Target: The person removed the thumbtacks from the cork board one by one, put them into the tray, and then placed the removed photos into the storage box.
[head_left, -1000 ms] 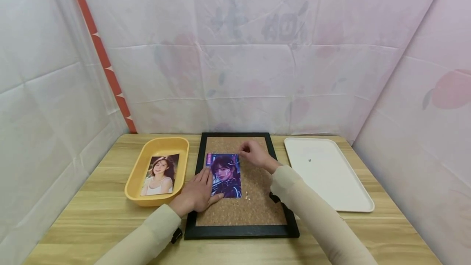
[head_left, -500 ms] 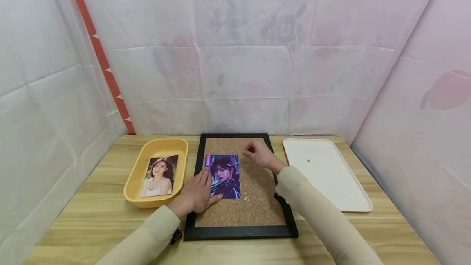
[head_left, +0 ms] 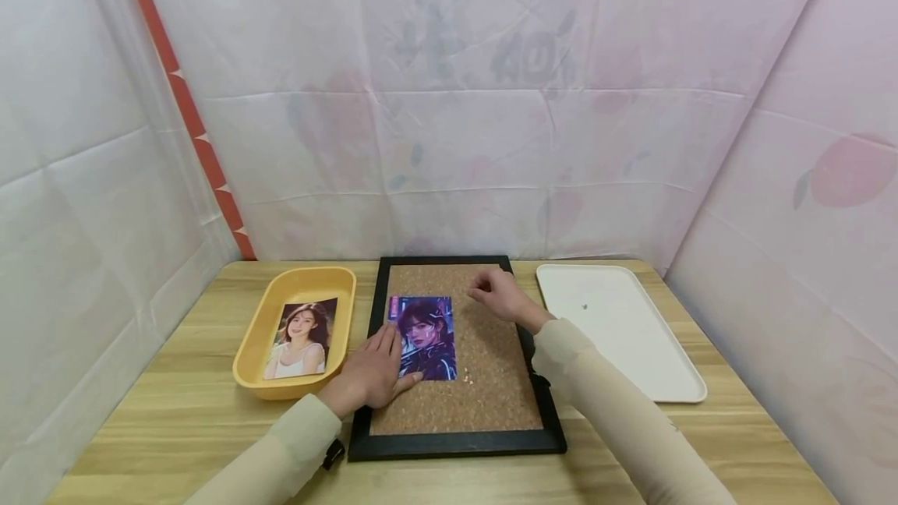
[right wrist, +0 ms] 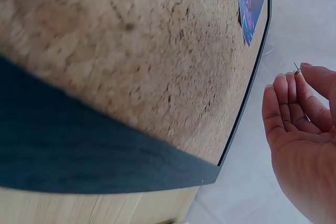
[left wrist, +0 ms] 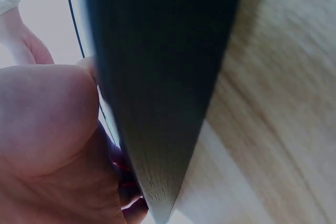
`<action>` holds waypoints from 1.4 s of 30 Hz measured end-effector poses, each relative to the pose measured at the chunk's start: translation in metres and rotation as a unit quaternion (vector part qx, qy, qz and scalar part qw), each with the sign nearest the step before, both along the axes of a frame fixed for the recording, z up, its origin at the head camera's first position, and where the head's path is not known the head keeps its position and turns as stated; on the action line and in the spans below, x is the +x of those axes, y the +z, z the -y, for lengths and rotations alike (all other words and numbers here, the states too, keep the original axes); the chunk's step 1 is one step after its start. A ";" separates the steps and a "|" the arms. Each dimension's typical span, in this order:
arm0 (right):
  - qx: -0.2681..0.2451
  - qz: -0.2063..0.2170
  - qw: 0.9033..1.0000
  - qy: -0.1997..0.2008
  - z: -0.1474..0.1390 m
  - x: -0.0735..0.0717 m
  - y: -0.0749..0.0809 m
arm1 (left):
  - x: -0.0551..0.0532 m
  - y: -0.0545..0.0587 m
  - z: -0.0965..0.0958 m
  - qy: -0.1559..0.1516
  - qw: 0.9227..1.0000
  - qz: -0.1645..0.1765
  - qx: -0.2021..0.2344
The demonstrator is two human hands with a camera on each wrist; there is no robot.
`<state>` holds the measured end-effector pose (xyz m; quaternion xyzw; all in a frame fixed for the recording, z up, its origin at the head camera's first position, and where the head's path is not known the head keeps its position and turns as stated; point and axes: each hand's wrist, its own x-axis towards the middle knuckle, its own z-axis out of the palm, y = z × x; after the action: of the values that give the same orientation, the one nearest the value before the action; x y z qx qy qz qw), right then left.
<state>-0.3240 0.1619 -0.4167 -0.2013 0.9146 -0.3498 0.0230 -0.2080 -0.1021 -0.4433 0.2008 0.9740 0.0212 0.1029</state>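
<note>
A picture card [head_left: 428, 337] of a purple-and-blue illustrated figure lies on the cork board [head_left: 494, 365], left of its middle. My left hand [head_left: 375, 369] rests on the card's left edge and lower corner, fingers extended and thumb spread. In the left wrist view, that hand's palm [left wrist: 47, 129] lies beside the board's dark frame [left wrist: 157, 87]. Above the cork, right of the card's upper corner, my right hand [head_left: 498, 294] pinches a small pin. Its thin metal point [right wrist: 296, 66] sticks out between thumb and index finger in the right wrist view; the pin's head is hidden by the fingertips.
A yellow tray [head_left: 245, 357] stands left of the board, holding a photo print [head_left: 303, 337] of a person in white. To the right lies a white tray [head_left: 638, 349] with one tiny dark object [head_left: 585, 306] in it. Fabric walls enclose the wooden table [head_left: 175, 411].
My right hand has moved right, away from the card's upper right corner. The left hand keeps its place on the card. The head view has shifted slightly.
</note>
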 end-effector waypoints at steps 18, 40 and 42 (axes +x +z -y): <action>0.000 0.012 1.000 -0.003 -0.019 0.003 0.000 | -0.002 -0.002 0.001 -0.007 1.000 0.001 -0.001; 0.016 -0.003 1.000 -0.022 -0.039 0.009 -0.007 | -0.001 0.000 0.002 -0.004 1.000 0.000 0.010; 0.020 -0.004 0.999 -0.027 -0.041 0.010 -0.009 | 0.000 0.000 0.003 -0.003 1.000 0.002 0.012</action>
<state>-0.3138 0.2034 -0.4253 -0.1771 0.9267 -0.3313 0.0138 -0.2083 -0.1047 -0.4435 0.2052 0.9728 0.0328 0.1021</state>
